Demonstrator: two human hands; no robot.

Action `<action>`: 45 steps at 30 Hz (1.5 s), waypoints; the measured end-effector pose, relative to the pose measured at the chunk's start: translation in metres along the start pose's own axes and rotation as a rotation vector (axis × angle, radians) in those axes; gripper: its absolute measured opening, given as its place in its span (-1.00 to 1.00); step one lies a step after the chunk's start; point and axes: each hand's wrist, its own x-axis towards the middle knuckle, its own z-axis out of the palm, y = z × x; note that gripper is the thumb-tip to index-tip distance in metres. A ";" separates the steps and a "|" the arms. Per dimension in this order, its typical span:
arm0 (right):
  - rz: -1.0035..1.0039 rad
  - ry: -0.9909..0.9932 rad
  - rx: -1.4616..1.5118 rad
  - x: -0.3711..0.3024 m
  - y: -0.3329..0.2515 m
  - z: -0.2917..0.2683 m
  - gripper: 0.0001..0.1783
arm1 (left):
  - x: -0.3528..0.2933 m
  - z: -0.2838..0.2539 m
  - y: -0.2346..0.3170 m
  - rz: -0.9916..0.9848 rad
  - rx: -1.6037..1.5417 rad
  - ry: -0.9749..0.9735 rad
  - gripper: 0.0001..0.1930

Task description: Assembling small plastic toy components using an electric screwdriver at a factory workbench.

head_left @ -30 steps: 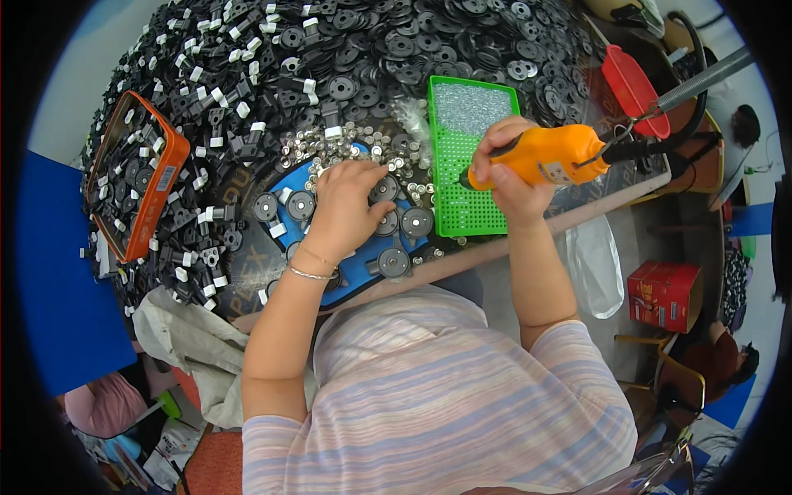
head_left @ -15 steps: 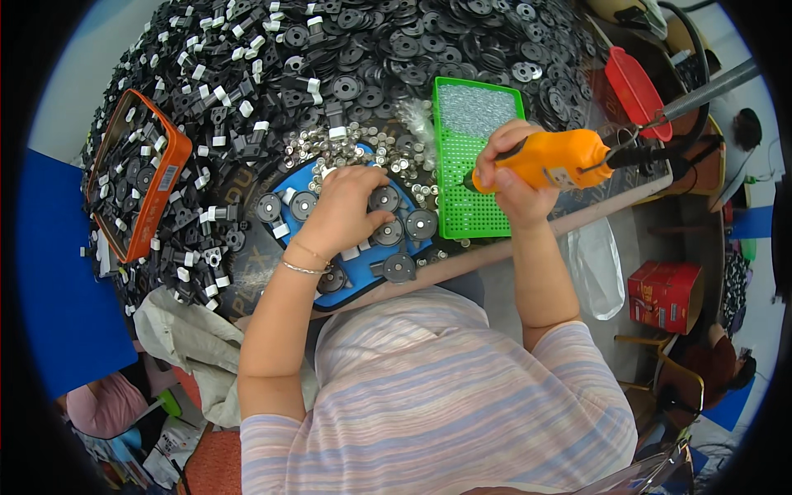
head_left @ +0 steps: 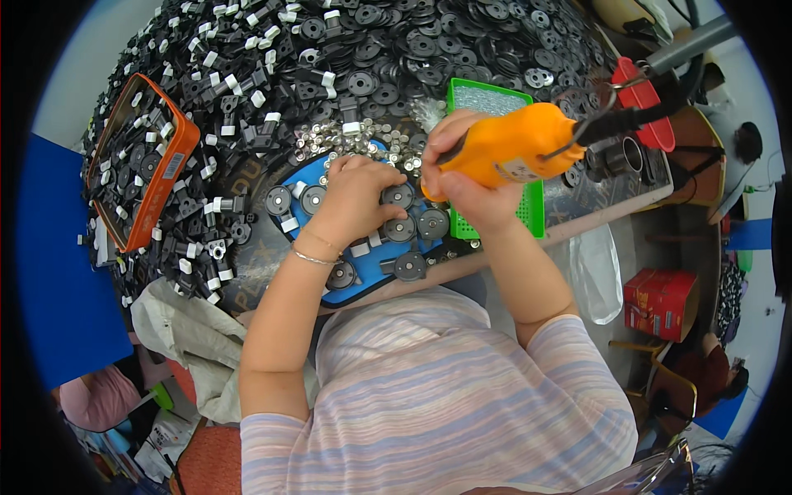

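My right hand (head_left: 470, 177) is wrapped round an orange electric screwdriver (head_left: 532, 144), held between the green tray and the blue board. Its tip is hidden behind my fingers. My left hand (head_left: 355, 198) rests over the blue board (head_left: 367, 285), with thumb and forefinger on either side of a black round disc part (head_left: 399, 195). Several more disc parts, such as one black disc (head_left: 432, 223) and another black disc (head_left: 278, 200), lie on the board with white-tipped black pieces. The green perforated tray (head_left: 535, 213) holds small silvery screws (head_left: 491, 101) at its far end.
Loose black discs (head_left: 429, 41) and white-tipped black pieces (head_left: 223, 78) heap across the table's far side. Small metal caps (head_left: 318, 140) lie beyond the board. An orange-rimmed bin (head_left: 169, 177) stands left, a red basin (head_left: 652, 115) right. The screwdriver hangs from a spring and cable.
My right hand has brought the screwdriver leftward, from over the green tray towards the blue board. My left hand keeps its place at the disc part. The whole view has shifted slightly.
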 end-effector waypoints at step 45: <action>0.186 0.019 -0.093 -0.006 0.015 0.005 -0.72 | -0.001 0.002 -0.004 -0.025 0.040 0.011 -0.58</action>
